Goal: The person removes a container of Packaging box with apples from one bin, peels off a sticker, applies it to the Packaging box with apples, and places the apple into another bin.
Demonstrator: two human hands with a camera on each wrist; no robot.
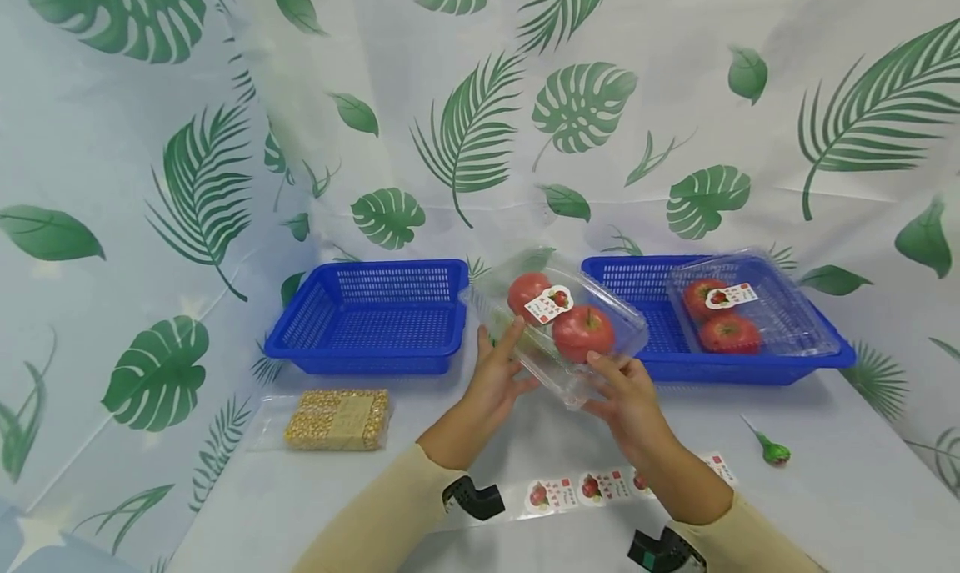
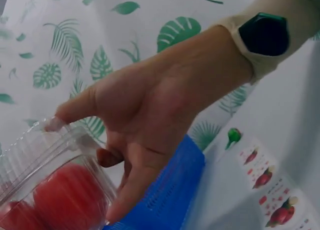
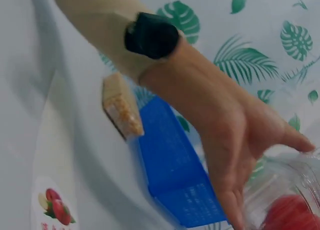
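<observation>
Between both hands, a clear plastic clamshell box (image 1: 525, 344) is held tilted above the table. Inside it are two red apples (image 1: 583, 334), and a white apple-print sticker (image 1: 549, 304) is on its lid. My left hand (image 1: 491, 381) grips the box's left near edge, thumb on top. At the near right edge, my right hand (image 1: 626, 398) pinches it, thumb above and fingers beneath. In the left wrist view, spread fingers of the left hand (image 2: 150, 115) touch the box wall. The right wrist view shows the right hand (image 3: 235, 145) at the box's edge.
A blue basket (image 1: 367, 364) stands at back left. Another blue basket (image 1: 720, 371) at back right holds a similar stickered apple box (image 1: 787, 323). Bagged corn kernels (image 1: 337, 420) lie left, a green-handled pointed tool (image 1: 772, 449) right, and a sticker strip (image 1: 551, 498) in front.
</observation>
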